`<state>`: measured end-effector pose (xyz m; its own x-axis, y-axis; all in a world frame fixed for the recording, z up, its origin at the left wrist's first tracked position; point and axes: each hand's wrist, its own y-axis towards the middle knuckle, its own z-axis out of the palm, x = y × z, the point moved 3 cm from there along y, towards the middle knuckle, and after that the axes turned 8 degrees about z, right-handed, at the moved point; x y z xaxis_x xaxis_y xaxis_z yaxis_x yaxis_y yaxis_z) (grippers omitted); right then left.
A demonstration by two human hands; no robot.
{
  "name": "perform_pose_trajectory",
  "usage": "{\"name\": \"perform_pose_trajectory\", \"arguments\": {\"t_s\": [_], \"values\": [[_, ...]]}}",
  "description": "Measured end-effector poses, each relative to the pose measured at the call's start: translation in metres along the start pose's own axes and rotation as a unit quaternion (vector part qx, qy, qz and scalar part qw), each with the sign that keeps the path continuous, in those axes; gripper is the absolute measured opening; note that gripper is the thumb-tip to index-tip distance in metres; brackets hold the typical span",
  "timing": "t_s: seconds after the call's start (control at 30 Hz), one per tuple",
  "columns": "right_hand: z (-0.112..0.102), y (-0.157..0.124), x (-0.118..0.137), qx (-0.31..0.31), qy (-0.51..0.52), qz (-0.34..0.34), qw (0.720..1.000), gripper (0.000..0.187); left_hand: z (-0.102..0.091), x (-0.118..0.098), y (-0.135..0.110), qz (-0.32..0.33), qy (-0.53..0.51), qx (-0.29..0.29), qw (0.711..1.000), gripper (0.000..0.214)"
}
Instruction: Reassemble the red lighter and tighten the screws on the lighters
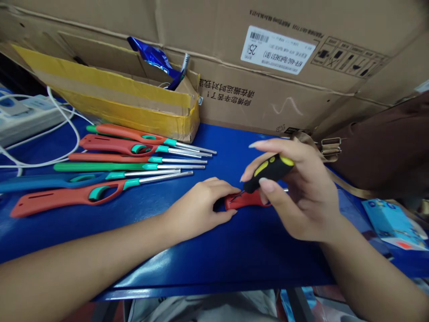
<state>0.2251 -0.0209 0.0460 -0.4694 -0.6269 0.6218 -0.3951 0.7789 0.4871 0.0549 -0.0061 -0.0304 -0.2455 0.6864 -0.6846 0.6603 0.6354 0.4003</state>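
Observation:
My left hand (204,205) pinches the end of a red gas lighter (250,199) that lies on the blue tabletop. In my right hand (301,192) is a black and yellow screwdriver (268,172), held at a slant with its thin shaft pointing down to the left. The screwdriver's tip meets the red handle close to my left fingertips. Part of the lighter is hidden behind my right fingers, and a bit of its metal tube shows beyond them. To the left lie several more lighters, among them a red one (67,198) and a green one (100,167).
Behind the lighters stands an open cardboard box (134,107) with yellow tape and a blue wrapper (154,58). A large carton (221,49) walls off the back. White cables and a power strip (33,116) lie at left; a brown bag (385,138) and light-blue packet (392,219) at right.

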Motion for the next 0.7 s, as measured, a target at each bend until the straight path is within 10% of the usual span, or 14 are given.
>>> {"name": "perform_pose_trajectory", "arguments": {"t_s": [0.13,0.33,0.53,0.7], "values": [[-0.0041,-0.0001,0.0027,-0.107,-0.114,-0.108,0.982,0.048,0.0004,0.0000,-0.0002,-0.006,-0.004,0.007,1.000,0.029],[-0.0022,0.0049,-0.0008,-0.016,-0.049,0.005,0.999,0.045,0.0012,-0.0010,-0.0005,0.012,0.003,0.014,1.000,0.030],[-0.0059,-0.0022,-0.0010,-0.163,-0.149,-0.100,0.970,0.033,0.0015,-0.0024,-0.0001,0.030,-0.001,0.017,0.999,0.032],[-0.0026,-0.0013,-0.0049,-0.116,-0.113,-0.059,0.985,0.039,0.0010,-0.0018,-0.0010,0.020,0.009,0.024,0.999,0.026]]}}
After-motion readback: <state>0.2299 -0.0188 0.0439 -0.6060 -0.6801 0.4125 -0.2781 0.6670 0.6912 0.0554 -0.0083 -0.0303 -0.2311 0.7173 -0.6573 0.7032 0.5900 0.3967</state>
